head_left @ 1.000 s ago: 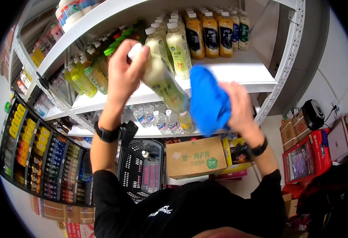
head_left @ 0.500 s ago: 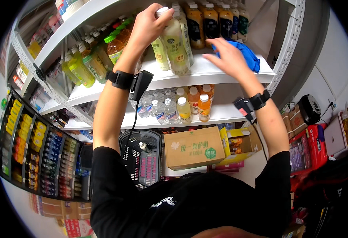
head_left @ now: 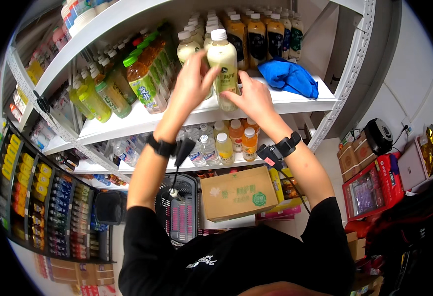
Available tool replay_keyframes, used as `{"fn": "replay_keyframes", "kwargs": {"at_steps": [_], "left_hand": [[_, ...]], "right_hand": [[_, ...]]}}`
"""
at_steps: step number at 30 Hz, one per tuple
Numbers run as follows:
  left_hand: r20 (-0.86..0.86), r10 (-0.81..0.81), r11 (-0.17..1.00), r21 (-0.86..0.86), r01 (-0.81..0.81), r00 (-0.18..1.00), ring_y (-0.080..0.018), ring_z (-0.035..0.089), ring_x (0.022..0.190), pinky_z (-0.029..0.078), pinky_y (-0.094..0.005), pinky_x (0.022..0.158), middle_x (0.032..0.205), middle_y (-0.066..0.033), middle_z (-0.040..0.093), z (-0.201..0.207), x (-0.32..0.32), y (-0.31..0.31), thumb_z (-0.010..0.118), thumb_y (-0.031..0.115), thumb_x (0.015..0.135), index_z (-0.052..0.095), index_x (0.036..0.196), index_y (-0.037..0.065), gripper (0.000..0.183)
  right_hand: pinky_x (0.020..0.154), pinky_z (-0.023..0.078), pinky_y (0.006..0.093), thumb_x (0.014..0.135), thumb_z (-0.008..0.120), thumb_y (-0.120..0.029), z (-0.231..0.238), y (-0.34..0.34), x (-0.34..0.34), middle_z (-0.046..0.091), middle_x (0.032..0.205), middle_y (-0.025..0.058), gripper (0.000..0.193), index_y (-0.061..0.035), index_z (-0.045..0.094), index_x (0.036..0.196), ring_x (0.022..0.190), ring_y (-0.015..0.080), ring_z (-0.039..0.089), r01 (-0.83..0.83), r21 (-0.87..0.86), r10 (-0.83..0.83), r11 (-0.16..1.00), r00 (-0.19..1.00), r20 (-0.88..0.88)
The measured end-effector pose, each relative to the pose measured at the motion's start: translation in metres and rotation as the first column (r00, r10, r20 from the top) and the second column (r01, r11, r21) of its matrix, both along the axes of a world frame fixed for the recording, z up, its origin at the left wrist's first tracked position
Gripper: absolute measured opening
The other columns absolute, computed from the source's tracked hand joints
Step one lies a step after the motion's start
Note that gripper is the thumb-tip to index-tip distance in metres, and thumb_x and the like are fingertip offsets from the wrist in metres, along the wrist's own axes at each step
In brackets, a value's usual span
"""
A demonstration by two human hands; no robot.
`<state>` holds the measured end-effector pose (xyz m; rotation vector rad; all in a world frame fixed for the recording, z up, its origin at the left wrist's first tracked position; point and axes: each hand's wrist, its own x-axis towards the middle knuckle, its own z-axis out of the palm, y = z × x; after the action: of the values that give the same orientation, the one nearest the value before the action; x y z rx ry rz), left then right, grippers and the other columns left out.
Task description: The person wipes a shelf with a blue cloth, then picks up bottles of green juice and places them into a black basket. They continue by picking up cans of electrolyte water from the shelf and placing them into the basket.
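Observation:
A pale yellow-green drink bottle (head_left: pixel 223 61) with a white cap stands upright at the front edge of the white shelf. My right hand (head_left: pixel 255 97) grips its lower right side, with the thumb across the front. On the other side, my left hand (head_left: pixel 192 83) is slightly blurred, thumb and fingers apart, close to the bottle; whether it touches is unclear. Behind my left fingers shows another pale bottle (head_left: pixel 187 45), partly hidden, in a row of similar ones. To the right, a crumpled blue cloth (head_left: pixel 289 78) lies on the same shelf.
Green-capped tea bottles (head_left: pixel 145 86) fill the shelf's left part; dark-labelled bottles (head_left: pixel 255 39) stand behind the cloth. Orange and clear bottles (head_left: pixel 224 148) line the shelf below. Lower down are a cardboard box (head_left: pixel 238 192) and a dark basket (head_left: pixel 192 187). A display rack (head_left: pixel 53 197) stands left.
My left hand has left the bottle's cap and come down beside its left side. My right hand has moved left from near the blue cloth onto the bottle.

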<state>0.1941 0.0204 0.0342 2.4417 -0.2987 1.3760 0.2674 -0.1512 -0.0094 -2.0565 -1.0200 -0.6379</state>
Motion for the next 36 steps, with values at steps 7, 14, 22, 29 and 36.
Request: {"fn": "replay_keyframes", "kwargs": {"at_steps": [7, 14, 22, 29, 36], "left_hand": [[-0.222, -0.289, 0.896, -0.406, 0.181, 0.931, -0.0374, 0.060, 0.113, 0.046, -0.0397, 0.095, 0.123, -0.0261, 0.059, -0.071, -0.015, 0.004, 0.050, 0.018, 0.101, 0.044, 0.138, -0.004, 0.043], [-0.233, -0.458, 0.807, -0.513, 0.292, 0.858, -0.0331, 0.064, 0.110, 0.054, -0.0384, 0.088, 0.125, -0.0262, 0.058, -0.073, -0.014, -0.004, 0.060, 0.008, 0.095, 0.024, 0.151, 0.002, 0.067], [-0.275, -0.370, 0.860, -0.463, 0.215, 0.887, -0.0338, 0.066, 0.104, 0.055, -0.0387, 0.084, 0.122, -0.0254, 0.060, -0.077, -0.011, -0.001, 0.068, 0.009, 0.089, 0.019, 0.153, 0.005, 0.080], [-0.271, -0.360, 0.867, -0.450, 0.213, 0.893, -0.0359, 0.066, 0.103, 0.054, -0.0395, 0.084, 0.119, -0.0266, 0.061, -0.076, -0.006, 0.000, 0.068, 0.010, 0.089, 0.021, 0.152, 0.003, 0.079], [-0.264, -0.376, 0.856, -0.466, 0.224, 0.888, -0.0377, 0.065, 0.107, 0.053, -0.0403, 0.087, 0.119, -0.0275, 0.062, -0.079, -0.001, 0.007, 0.068, 0.010, 0.088, 0.022, 0.151, 0.001, 0.079]], "right_hand": [[0.074, 0.054, 0.0470, 0.077, 0.077, -0.036, -0.004, 0.017, -0.003, 0.063, 0.107, 0.0255, 0.058, 0.0047, 0.051, 0.110, 0.090, 0.0425, 0.065, -0.088, 0.088, 0.080, 0.992, 0.993, 0.083], [0.069, 0.054, 0.0479, 0.076, 0.077, -0.042, 0.005, 0.015, -0.001, 0.067, 0.090, 0.0251, 0.065, 0.0042, 0.050, 0.112, 0.082, 0.0422, 0.067, -0.058, -0.036, 0.055, 0.998, 0.995, -0.086], [0.067, 0.053, 0.0487, 0.077, 0.075, -0.048, 0.006, 0.018, 0.001, 0.068, 0.085, 0.0255, 0.070, 0.0028, 0.046, 0.116, 0.079, 0.0421, 0.068, -0.062, -0.065, 0.055, 0.996, 0.993, -0.103], [0.068, 0.053, 0.0494, 0.077, 0.075, -0.048, 0.000, 0.023, 0.013, 0.068, 0.086, 0.0259, 0.069, 0.0021, 0.046, 0.114, 0.081, 0.0428, 0.067, -0.074, -0.034, 0.070, 0.997, 0.993, -0.091], [0.071, 0.053, 0.0493, 0.077, 0.074, -0.050, 0.000, 0.025, 0.015, 0.069, 0.091, 0.0246, 0.068, 0.0000, 0.047, 0.115, 0.085, 0.0427, 0.067, -0.099, -0.020, 0.095, 0.995, 0.986, -0.140]]}}
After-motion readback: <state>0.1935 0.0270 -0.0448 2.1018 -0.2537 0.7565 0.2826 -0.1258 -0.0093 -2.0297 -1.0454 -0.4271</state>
